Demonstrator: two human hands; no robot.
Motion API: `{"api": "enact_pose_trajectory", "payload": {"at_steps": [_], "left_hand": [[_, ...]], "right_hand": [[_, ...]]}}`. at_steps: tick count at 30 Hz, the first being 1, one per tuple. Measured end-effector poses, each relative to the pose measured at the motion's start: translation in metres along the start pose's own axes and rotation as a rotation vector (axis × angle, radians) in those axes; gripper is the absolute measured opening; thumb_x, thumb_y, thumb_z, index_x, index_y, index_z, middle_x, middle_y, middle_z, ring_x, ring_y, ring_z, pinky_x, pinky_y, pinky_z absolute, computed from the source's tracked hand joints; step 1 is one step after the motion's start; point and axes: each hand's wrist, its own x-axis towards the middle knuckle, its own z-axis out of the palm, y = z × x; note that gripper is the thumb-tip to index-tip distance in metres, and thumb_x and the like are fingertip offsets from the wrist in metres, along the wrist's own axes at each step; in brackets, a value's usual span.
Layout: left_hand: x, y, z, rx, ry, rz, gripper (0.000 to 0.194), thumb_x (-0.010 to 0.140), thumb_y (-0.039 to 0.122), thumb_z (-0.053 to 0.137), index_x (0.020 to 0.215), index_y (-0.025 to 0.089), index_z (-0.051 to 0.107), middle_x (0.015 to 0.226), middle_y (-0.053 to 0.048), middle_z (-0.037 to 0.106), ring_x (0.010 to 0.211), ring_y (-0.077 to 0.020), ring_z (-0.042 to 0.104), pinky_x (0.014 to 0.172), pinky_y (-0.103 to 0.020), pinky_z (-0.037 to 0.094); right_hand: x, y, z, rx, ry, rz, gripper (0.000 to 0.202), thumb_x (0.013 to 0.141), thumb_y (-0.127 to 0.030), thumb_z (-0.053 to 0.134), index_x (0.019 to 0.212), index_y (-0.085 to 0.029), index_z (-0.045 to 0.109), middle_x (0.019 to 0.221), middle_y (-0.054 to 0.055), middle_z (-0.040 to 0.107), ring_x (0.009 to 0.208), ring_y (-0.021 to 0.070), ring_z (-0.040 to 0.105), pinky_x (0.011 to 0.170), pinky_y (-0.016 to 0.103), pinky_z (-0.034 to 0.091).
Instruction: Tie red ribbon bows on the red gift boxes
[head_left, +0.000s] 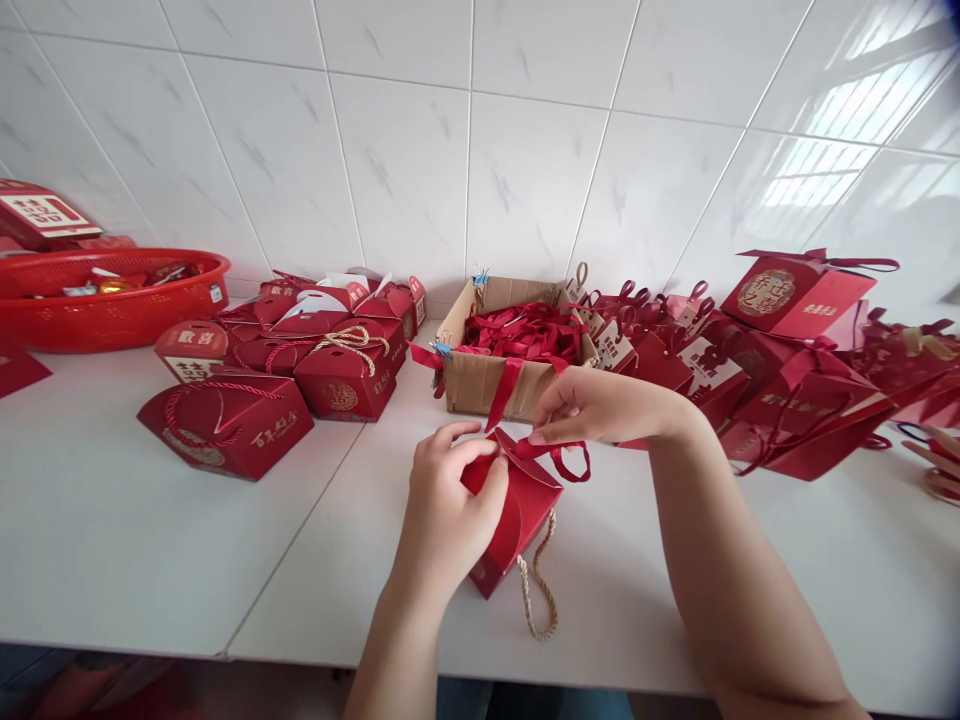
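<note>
A small red gift box (531, 505) stands on the white table between my hands, its top flaps folded together. My left hand (455, 492) is closed at the box's top edge, thumb and forefinger pinching near where the flaps meet; a bit of ribbon seems to be there. From the right, my right hand (611, 405) reaches over the box with its fingers closed on a dark red ribbon (577, 468), which loops down beside the lid. A twisted gold cord handle (538, 600) hangs from the box's near side onto the table.
Behind the box, a cardboard carton (491, 388) holds red ribbons, some draped over its front, with binder clips on its rim. Red gift boxes (240, 420) stand at left, near a red plastic basket (97, 315). More ribboned boxes (802, 295) are piled at right. A tiled wall (405, 150) backs the table.
</note>
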Motion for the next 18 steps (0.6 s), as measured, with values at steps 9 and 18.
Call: {"api": "enact_pose_trajectory", "payload": {"at_steps": [9, 18], "left_hand": [[-0.001, 0.001, -0.001, 0.026, -0.007, 0.012, 0.014, 0.08, 0.03, 0.056, 0.076, 0.023, 0.068, 0.116, -0.006, 0.061, 0.117, -0.0286, 0.049, 0.1, -0.047, 0.037], [0.0, 0.003, -0.001, -0.101, 0.017, 0.017, 0.011, 0.078, 0.026, 0.056, 0.072, 0.023, 0.064, 0.113, -0.005, 0.062, 0.115, -0.0273, 0.052, 0.101, -0.046, 0.037]], "right_hand": [[0.005, -0.005, 0.007, 0.029, -0.036, 0.003, 0.024, 0.082, -0.034, 0.059, 0.068, -0.015, 0.063, 0.059, -0.001, 0.052, 0.052, 0.0087, 0.043, 0.045, 0.023, 0.03], [0.008, -0.008, 0.012, 0.187, 0.103, -0.248, 0.034, 0.079, -0.036, 0.068, 0.107, -0.018, 0.06, 0.105, 0.006, 0.064, 0.095, 0.0173, 0.06, 0.082, 0.03, 0.048]]}}
